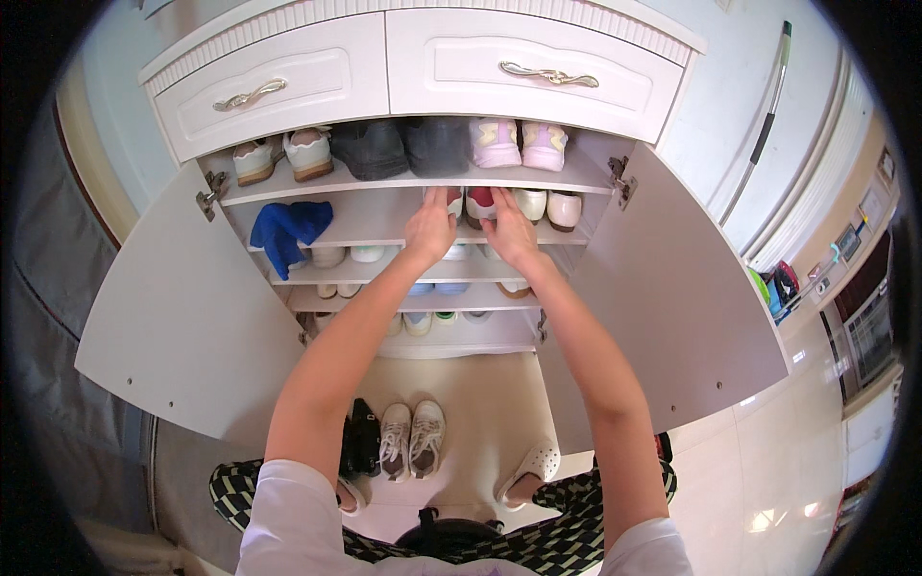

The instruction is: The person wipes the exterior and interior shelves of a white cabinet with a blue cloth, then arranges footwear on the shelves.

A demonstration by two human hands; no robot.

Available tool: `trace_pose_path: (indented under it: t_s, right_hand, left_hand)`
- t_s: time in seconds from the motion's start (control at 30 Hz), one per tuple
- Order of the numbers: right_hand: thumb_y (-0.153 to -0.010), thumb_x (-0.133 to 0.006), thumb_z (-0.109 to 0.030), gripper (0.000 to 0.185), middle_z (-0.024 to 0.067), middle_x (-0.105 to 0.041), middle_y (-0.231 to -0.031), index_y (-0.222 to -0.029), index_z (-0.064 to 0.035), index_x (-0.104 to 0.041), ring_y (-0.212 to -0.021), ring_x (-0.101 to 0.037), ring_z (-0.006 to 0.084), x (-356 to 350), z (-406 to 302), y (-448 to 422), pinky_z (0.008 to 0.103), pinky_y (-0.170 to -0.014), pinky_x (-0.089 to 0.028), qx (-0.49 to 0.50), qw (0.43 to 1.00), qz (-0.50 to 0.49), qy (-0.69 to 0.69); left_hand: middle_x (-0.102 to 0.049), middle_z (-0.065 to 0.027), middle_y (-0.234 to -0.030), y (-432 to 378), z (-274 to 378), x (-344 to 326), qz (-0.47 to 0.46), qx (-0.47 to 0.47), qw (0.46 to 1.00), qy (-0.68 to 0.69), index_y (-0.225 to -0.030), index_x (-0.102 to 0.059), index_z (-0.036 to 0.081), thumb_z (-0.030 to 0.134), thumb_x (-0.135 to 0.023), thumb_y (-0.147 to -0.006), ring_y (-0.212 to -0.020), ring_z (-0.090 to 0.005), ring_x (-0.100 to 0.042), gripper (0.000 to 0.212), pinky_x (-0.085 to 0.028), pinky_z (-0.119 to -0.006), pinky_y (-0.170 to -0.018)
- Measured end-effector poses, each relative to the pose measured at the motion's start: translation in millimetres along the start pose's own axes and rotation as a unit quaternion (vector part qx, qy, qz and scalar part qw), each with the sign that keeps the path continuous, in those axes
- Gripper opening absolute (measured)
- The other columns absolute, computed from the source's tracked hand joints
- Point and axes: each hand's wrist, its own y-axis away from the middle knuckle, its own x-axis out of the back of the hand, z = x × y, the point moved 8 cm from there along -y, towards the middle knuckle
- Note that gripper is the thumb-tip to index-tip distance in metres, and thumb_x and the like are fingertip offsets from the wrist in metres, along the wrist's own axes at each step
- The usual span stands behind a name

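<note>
A pair of white shoes with red insides (481, 204) stands on the second shelf of a white shoe cabinet (533, 108). My left hand (431, 227) is at the pair's left side, fingers pointing into the cabinet and partly hiding the left shoe. On the other side, my right hand (511, 227) has its fingers against the right shoe. The two hands hold the pair between them. Just right of my right hand are cream slip-on shoes (564, 211). A blue cloth (288, 227) hangs over the same shelf's front edge at the left.
The left door (187, 309) and right door (655, 302) are swung wide. Black shoes (371, 149) and pink-and-white sneakers (495, 142) share the top shelf with others. Below, white sneakers (411, 439) stand on the floor beside a black shoe (361, 438). A pole (760, 137) leans at the right.
</note>
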Motion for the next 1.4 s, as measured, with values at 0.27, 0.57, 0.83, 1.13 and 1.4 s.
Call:
trace_pose_path:
  t_s: [0.27, 0.57, 0.83, 1.13, 1.4]
  right_hand:
    - [-0.078, -0.064, -0.02, 0.068, 0.0182, -0.04, -0.134, -0.136, -0.0045, -0.033, -0.115, -0.049, 0.0354, -17.4, 7.4, -24.3, 0.0412, -0.094, -0.044, -0.044, 0.997, -0.047, -0.031]
    - [-0.072, -0.073, -0.018, 0.044, 0.0152, -0.06, -0.101, -0.107, -0.0061, -0.049, -0.086, -0.061, 0.0333, -1.2, -6.9, -6.0, 0.0408, -0.076, -0.048, -0.004, 0.998, -0.048, -0.047]
    - [-0.074, -0.072, -0.017, 0.038, 0.0171, -0.064, -0.089, -0.103, -0.007, -0.05, -0.082, -0.062, 0.0368, 35.5, -66.6, 93.8, 0.0422, -0.07, -0.049, 0.042, 0.989, -0.114, -0.088]
    - [-0.078, -0.06, -0.006, 0.027, 0.0156, -0.059, -0.097, -0.104, -0.0043, -0.053, -0.082, -0.061, 0.0357, 23.0, -71.8, 239.3, 0.0441, -0.071, -0.05, 0.11, 0.98, -0.16, -0.04]
    - [-0.075, -0.066, -0.012, 0.031, 0.0202, -0.06, -0.097, -0.102, -0.0004, -0.056, -0.091, -0.058, 0.0388, -95.8, 13.2, 375.7, 0.0455, -0.079, -0.047, -0.036, 0.944, -0.314, -0.097]
  left_hand:
    - [-0.044, -0.019, -0.13, -28.7, -28.6, -14.3, -0.035, 0.027, 0.998, -0.046, -0.134, -0.036, 0.009, 0.013, -0.069, -0.072, -0.109, -0.039, -0.052, 0.071, -0.045, -0.046, -0.089]
    - [-0.059, -0.0159, -0.105, -8.5, -21.2, 12.3, 0.004, -0.048, 0.999, -0.002, -0.103, -0.052, 0.008, 0.016, -0.073, -0.069, -0.094, -0.0351, -0.059, 0.041, -0.046, -0.044, -0.079]
    - [-0.061, -0.0177, -0.097, 102.5, 16.8, 30.2, -0.129, -0.127, 0.983, -0.031, -0.096, -0.057, 0.003, 0.01, -0.068, -0.072, -0.09, -0.0359, -0.06, 0.028, -0.048, -0.044, -0.078]
    - [-0.064, -0.017, -0.086, 248.0, 13.9, -13.0, -0.217, -0.106, 0.97, 0.026, -0.098, -0.061, 0.005, 0.013, -0.066, -0.076, -0.078, -0.0368, -0.061, 0.024, -0.049, -0.045, -0.07]
    - [-0.064, -0.0193, -0.083, 374.7, -39.7, -147.0, -0.389, -0.063, 0.915, 0.084, -0.097, -0.063, 0.004, 0.021, -0.069, -0.072, -0.077, -0.0374, -0.061, 0.03, -0.048, -0.045, -0.07]
